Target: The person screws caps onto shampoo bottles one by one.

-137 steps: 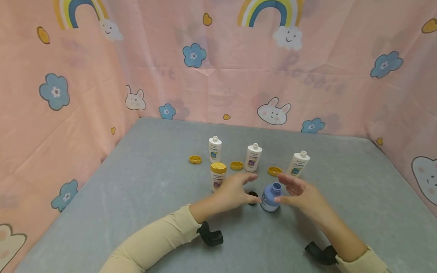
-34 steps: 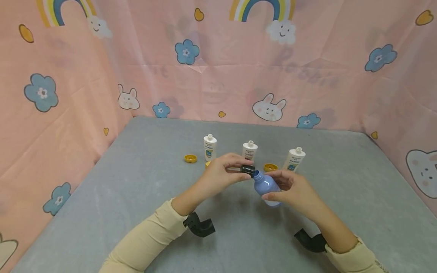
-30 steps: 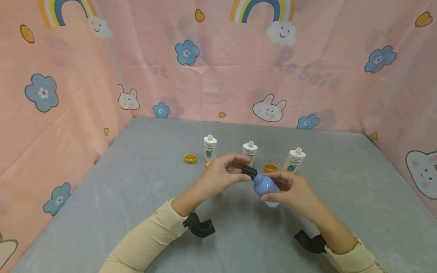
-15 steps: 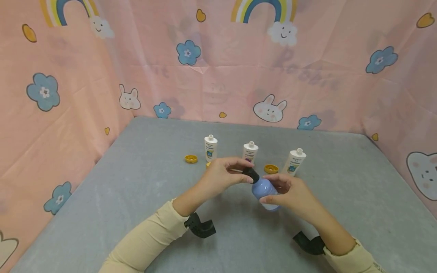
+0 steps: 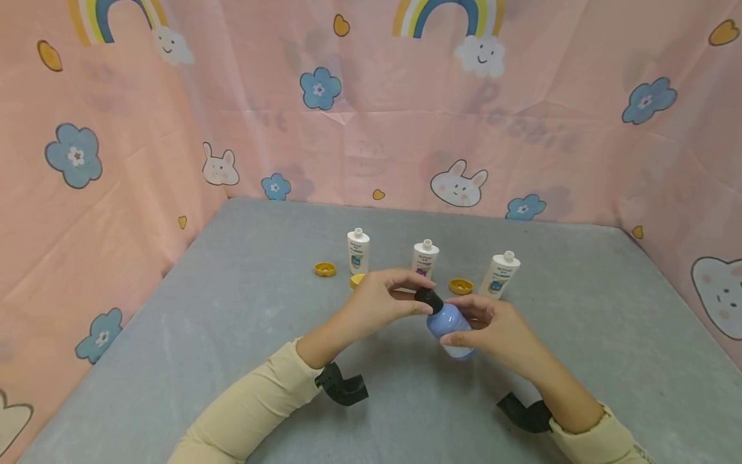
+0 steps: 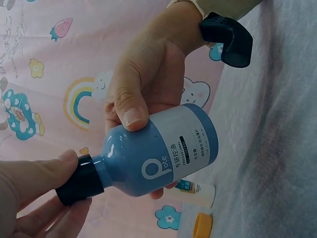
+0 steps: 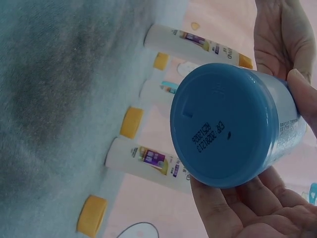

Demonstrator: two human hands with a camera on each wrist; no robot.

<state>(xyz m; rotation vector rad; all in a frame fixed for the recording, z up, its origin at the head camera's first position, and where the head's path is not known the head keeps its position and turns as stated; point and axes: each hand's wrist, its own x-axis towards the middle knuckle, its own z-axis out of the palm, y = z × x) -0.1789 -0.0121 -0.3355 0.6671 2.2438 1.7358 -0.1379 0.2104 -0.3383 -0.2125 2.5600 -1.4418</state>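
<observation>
A blue bottle (image 5: 449, 325) with a white label is held tilted above the table, its base facing the right wrist camera. My right hand (image 5: 501, 332) grips its body, thumb on the near side and fingers behind. On the bottle's neck sits a black cap (image 5: 429, 300), which my left hand (image 5: 382, 299) pinches between thumb and fingers. The left wrist view shows the cap (image 6: 80, 181) over the neck, with a narrow strip of blue neck (image 6: 103, 170) visible below it. How tightly the cap sits, I cannot tell.
Behind the hands stand three uncapped white bottles: left (image 5: 358, 251), middle (image 5: 426, 258) and right (image 5: 501, 276). Yellow caps lie at the left (image 5: 325, 269) and right (image 5: 460, 287). A yellow-capped white bottle (image 7: 198, 47) is mostly hidden by my left hand in the head view.
The blue bottle stood on the table with its cap beside it; both were then picked up. The cap has moved from beside the bottle's mouth onto the neck.
</observation>
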